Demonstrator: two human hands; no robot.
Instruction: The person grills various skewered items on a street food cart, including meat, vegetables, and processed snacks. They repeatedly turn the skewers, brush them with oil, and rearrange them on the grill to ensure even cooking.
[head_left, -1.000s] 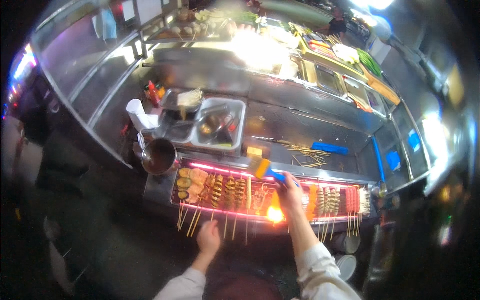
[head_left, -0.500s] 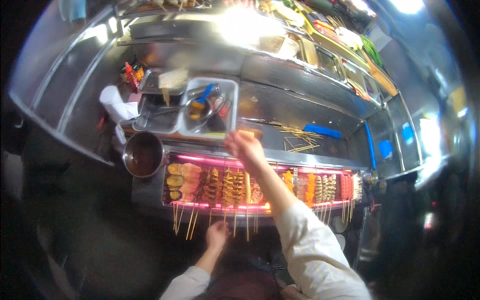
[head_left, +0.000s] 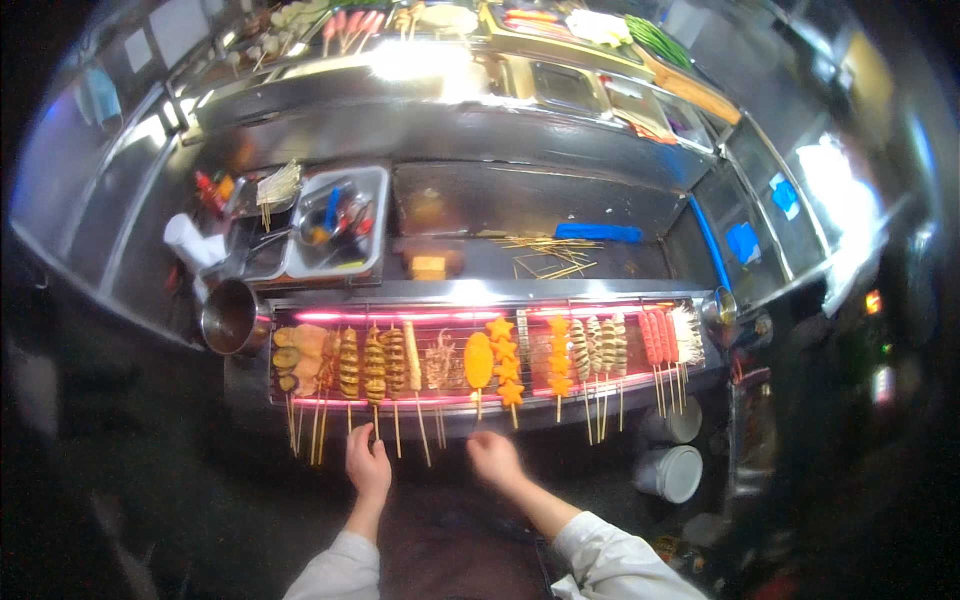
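A long grill (head_left: 455, 345) with glowing pink-red heating tubes holds a row of skewers. At its near edge my left hand (head_left: 368, 468) is closed around the lower stick end of a browned spiral-cut skewer (head_left: 375, 365). My right hand (head_left: 495, 460), a little blurred, is curled just below the stick of an orange oval patty skewer (head_left: 478, 360); what its fingers hold, if anything, is hidden. A skewer of orange stars (head_left: 507, 365) lies beside that patty. To the right are another orange star skewer (head_left: 559, 360), pale spiral-cut skewers (head_left: 595, 350) and red sausage skewers (head_left: 657, 338).
Behind the grill sits a yellowish block (head_left: 429, 267), near loose bamboo sticks (head_left: 550, 258) and a blue strip (head_left: 598, 232). A white tray (head_left: 378, 215) with utensils and a metal pot (head_left: 230, 318) stand left. White tubs (head_left: 680, 474) are below right; food trays line the upper shelf.
My right hand has drawn back from the grill's far side to its near edge. My left hand is at a skewer further left along the row. The view has shifted.
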